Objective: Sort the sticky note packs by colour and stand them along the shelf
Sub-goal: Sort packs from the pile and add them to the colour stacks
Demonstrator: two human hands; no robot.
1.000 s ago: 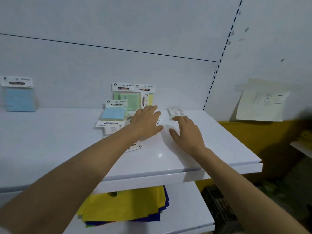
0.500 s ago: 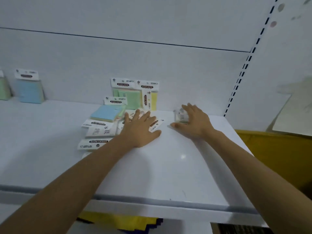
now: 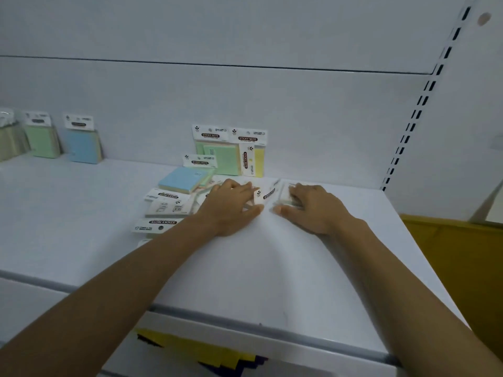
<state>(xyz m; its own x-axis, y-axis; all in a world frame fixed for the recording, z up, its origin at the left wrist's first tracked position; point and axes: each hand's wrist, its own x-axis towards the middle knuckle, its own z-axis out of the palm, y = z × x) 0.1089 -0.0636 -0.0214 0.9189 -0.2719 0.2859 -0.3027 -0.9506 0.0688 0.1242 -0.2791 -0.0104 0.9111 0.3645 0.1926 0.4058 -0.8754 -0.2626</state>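
Step in hand, prob: pulling the next packs out of the unsorted heap (image 3: 174, 197) at mid-shelf (image 3: 68, 213). The left hand (image 3: 228, 205) lay palm down on loose packs, fingers fairly straight, gripping nothing. The right hand (image 3: 310, 208) covered a pale pack (image 3: 284, 195), fingers bent over it, thumb at its near edge; couldn't tell if it gripped or only pressed. A white-backed pack (image 3: 265, 194) lay btwn the hands.

Sorting looked partly done. A standing green pack (image 3: 43, 140) and a standing blue pack (image 3: 83, 144) stood at the back wall, well apart from the heap. A leaning green pack (image 3: 220, 159) & a leaning yellow pack (image 3: 258, 161) stood just behind it.

Next move prob needed one pack lifted, colour checked, then stood w/ its match.

Hidden:
- Colours of the face-down packs (image 3: 167, 206), plus whatever sat under the palms.
- The leftmost pack (image 3: 9, 140), blurred & cut by the frame.
- The yellow sheets (image 3: 196, 346) below, only partly visible.
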